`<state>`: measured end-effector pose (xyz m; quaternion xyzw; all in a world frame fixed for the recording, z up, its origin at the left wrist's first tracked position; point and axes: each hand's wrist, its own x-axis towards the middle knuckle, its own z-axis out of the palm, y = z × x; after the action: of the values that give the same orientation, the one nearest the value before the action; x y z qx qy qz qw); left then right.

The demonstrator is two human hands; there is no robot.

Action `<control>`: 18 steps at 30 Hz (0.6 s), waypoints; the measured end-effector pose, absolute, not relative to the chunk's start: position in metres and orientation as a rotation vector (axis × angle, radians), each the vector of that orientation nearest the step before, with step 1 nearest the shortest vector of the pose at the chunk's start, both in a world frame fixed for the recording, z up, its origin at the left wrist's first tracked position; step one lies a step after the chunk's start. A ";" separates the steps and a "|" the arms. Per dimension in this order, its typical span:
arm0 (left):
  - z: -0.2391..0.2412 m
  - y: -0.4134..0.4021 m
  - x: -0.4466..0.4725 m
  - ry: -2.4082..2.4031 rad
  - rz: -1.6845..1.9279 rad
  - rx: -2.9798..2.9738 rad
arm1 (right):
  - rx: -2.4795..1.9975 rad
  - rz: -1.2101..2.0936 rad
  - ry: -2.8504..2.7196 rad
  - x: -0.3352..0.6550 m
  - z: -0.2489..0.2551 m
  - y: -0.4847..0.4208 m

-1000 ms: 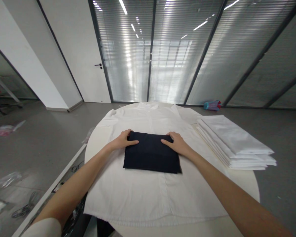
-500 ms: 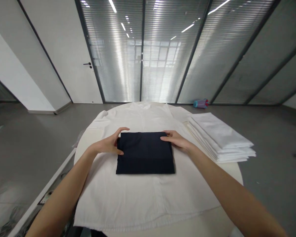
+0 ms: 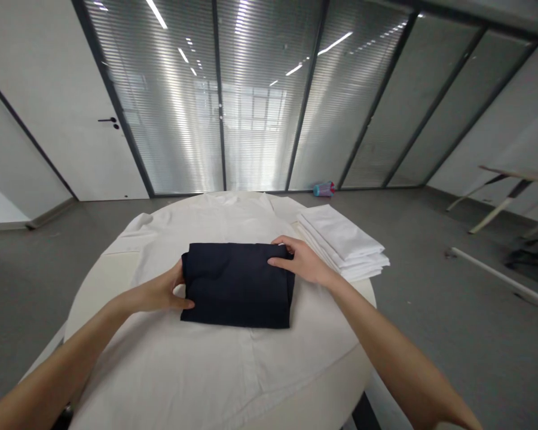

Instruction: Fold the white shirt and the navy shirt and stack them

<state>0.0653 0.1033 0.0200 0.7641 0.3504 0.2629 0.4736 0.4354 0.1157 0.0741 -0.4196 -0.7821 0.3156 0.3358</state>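
Observation:
A folded navy-blue cloth (image 3: 237, 286) lies over a white garment (image 3: 197, 364) spread across the round table. My left hand (image 3: 168, 289) grips the cloth's left edge, thumb on top and the other fingers hidden behind or beneath it. At the far right corner, my right hand (image 3: 298, 260) pinches the cloth between the thumb on its front face and fingers over the back edge. The layers part slightly along the right side. Whether the cloth is lifted off the white garment I cannot tell.
A stack of folded white cloths (image 3: 341, 239) sits at the table's right side. The pale round tabletop (image 3: 94, 286) shows at the left. Behind are a glass partition with blinds and a blue-and-red item (image 3: 324, 189) on the floor. Another table (image 3: 520, 174) stands far right.
The view has turned right, so everything sits further left. My left fingers have gone from spread at the cloth's corner to tucked behind its left edge. The right hand keeps its corner.

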 end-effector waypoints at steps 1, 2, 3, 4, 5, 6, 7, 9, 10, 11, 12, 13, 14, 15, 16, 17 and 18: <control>0.026 0.103 0.071 0.854 0.644 1.845 | -1.089 0.832 -1.999 0.441 0.075 0.110; 0.033 0.104 0.078 0.845 0.651 1.802 | -1.088 0.839 -1.949 0.447 0.077 0.104; 0.043 0.108 0.086 0.835 0.665 1.739 | -1.093 0.838 -1.888 0.454 0.079 0.099; 0.054 0.113 0.097 0.829 0.692 1.663 | -1.108 0.825 -1.819 0.462 0.083 0.095; 0.066 0.121 0.109 0.831 0.739 1.566 | -1.133 0.802 -1.742 0.472 0.086 0.093; 0.079 0.130 0.124 0.840 0.796 1.463 | -1.161 0.773 -1.655 0.482 0.090 0.091; 0.092 0.140 0.140 0.837 0.882 1.364 | -1.191 0.749 -1.560 0.494 0.094 0.090; 0.114 0.163 0.179 0.757 0.995 1.213 | -1.227 0.727 -1.349 0.519 0.101 0.092; 0.124 0.174 0.200 0.693 0.988 1.170 | -1.231 0.727 -1.243 0.532 0.105 0.093; 0.132 0.186 0.223 0.628 0.967 1.164 | -1.228 0.730 -1.143 0.545 0.109 0.095; 0.138 0.197 0.245 0.563 0.972 1.176 | -1.224 0.733 -1.054 0.559 0.113 0.098; 0.142 0.208 0.268 0.513 0.996 1.186 | -1.224 0.736 -0.975 0.572 0.116 0.100; 0.145 0.218 0.290 0.485 1.028 1.176 | -1.230 0.735 -0.906 0.585 0.119 0.103; 0.146 0.228 0.311 0.479 1.049 1.153 | -1.240 0.730 -0.845 0.596 0.121 0.105; 0.146 0.237 0.330 0.483 1.059 1.132 | -1.254 0.721 -0.793 0.607 0.122 0.108; 0.144 0.244 0.347 0.499 1.061 1.111 | -1.270 0.711 -0.753 0.616 0.122 0.110; 0.142 0.251 0.362 0.524 1.056 1.090 | -1.289 0.704 -0.724 0.624 0.120 0.113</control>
<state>0.3621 0.2508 0.1418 0.4884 0.2348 0.4729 0.6948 0.6242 0.1129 0.1201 -0.5748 -0.3231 0.3138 0.6832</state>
